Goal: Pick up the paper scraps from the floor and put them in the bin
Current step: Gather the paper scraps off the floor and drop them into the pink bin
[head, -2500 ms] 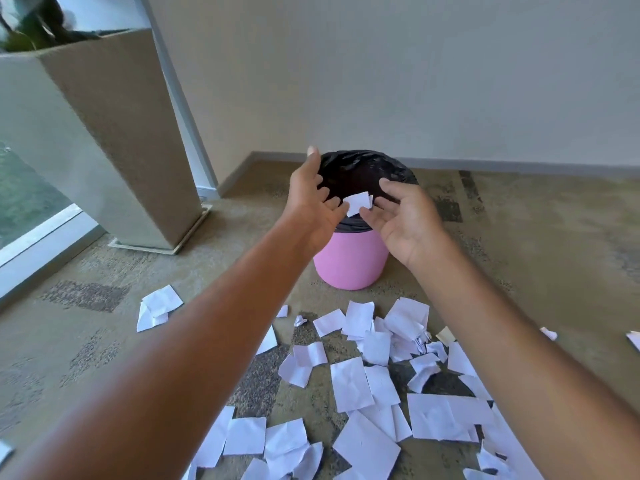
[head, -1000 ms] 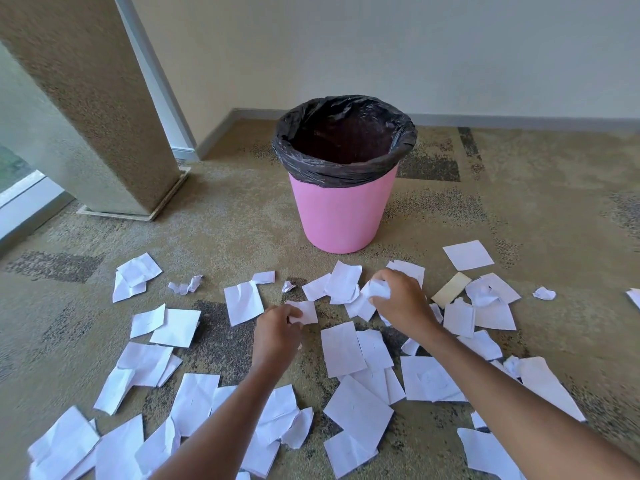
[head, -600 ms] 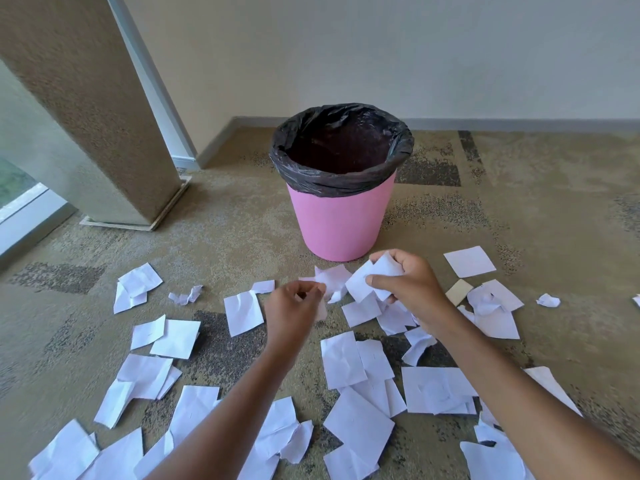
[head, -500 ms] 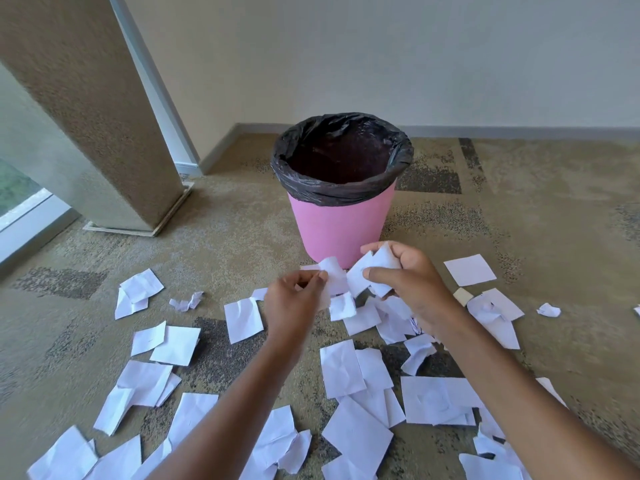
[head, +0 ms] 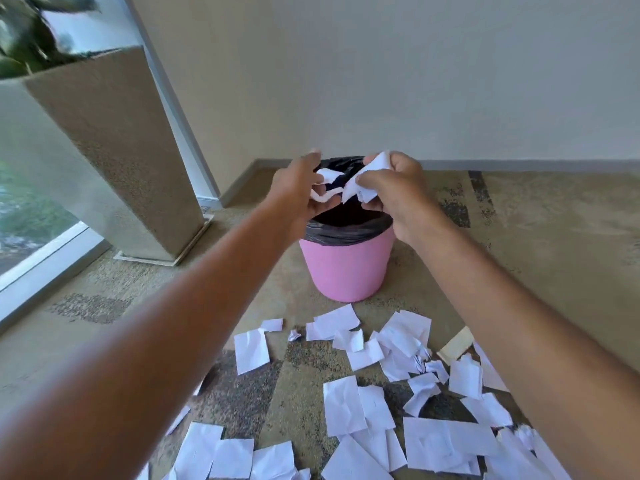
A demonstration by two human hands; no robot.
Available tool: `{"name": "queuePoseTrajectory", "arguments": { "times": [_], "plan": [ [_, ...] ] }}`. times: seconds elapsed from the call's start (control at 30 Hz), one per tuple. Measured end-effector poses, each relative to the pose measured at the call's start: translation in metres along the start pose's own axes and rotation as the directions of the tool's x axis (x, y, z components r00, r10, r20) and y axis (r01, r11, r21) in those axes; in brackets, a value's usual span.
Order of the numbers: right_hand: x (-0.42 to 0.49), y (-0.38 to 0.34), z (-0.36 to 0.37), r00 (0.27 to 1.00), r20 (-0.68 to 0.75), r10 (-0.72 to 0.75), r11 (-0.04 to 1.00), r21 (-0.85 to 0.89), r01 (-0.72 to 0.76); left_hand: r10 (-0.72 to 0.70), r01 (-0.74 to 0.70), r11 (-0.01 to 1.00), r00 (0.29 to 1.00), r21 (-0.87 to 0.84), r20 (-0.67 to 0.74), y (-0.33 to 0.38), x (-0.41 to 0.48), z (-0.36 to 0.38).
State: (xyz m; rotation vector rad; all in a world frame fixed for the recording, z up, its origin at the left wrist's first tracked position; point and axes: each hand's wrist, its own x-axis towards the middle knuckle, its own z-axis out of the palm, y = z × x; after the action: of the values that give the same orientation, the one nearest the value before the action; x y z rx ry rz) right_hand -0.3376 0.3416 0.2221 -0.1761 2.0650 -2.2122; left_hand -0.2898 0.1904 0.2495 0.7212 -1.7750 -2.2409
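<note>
A pink bin (head: 346,268) lined with a black bag stands on the carpet near the wall. Both my hands are stretched out above its open mouth. My left hand (head: 298,192) pinches a small white paper scrap (head: 325,187) between thumb and fingers. My right hand (head: 394,188) grips a bigger bunch of white paper scraps (head: 363,180). Several more white paper scraps (head: 391,344) lie scattered on the carpet in front of the bin, nearer to me.
A tall beige planter (head: 114,150) with a green plant stands left of the bin by a floor-level window (head: 31,216). A plain wall (head: 381,71) with a grey skirting runs behind the bin. A beige card piece (head: 455,344) lies among the scraps.
Both hands picked scraps off the carpet and rose with them from floor level to above the bin's mouth. The camera tilted up, bringing the planter's top into sight.
</note>
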Motion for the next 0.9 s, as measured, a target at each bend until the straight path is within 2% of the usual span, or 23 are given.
{"name": "queuePoseTrajectory", "arguments": {
  "times": [0.17, 0.37, 0.5, 0.7, 0.8, 0.9],
  "plan": [
    [0.024, 0.013, 0.007, 0.993, -0.072, 0.097, 0.993, -0.066, -0.102, -0.11, 0.114, 0.992, 0.992, -0.06, 0.065, 0.006, 0.011, 0.009],
    [0.031, 0.022, 0.006, 0.99, -0.062, 0.13, 0.991, -0.011, -0.131, -0.169, 0.182, 0.972, 0.98, -0.146, 0.101, -0.002, 0.013, 0.002],
    [0.03, 0.023, 0.003, 0.993, -0.068, 0.093, 0.995, -0.024, -0.095, -0.15, 0.168, 0.971, 0.982, -0.169, 0.114, -0.01, 0.01, -0.01],
    [0.013, 0.041, -0.011, 0.979, -0.202, -0.023, 0.998, -0.054, 0.012, -0.038, 0.056, 0.992, 0.988, -0.117, 0.152, -0.041, -0.004, -0.034],
    [-0.001, 0.066, -0.028, 0.952, -0.302, -0.047, 0.998, -0.061, 0.03, -0.057, 0.057, 0.998, 0.968, 0.006, 0.246, -0.075, -0.013, -0.049],
    [-0.016, 0.106, -0.048, 0.939, -0.343, -0.018, 0.994, -0.112, -0.022, -0.122, 0.068, 0.981, 0.943, 0.18, 0.309, -0.118, -0.015, -0.063]
  ]
}}
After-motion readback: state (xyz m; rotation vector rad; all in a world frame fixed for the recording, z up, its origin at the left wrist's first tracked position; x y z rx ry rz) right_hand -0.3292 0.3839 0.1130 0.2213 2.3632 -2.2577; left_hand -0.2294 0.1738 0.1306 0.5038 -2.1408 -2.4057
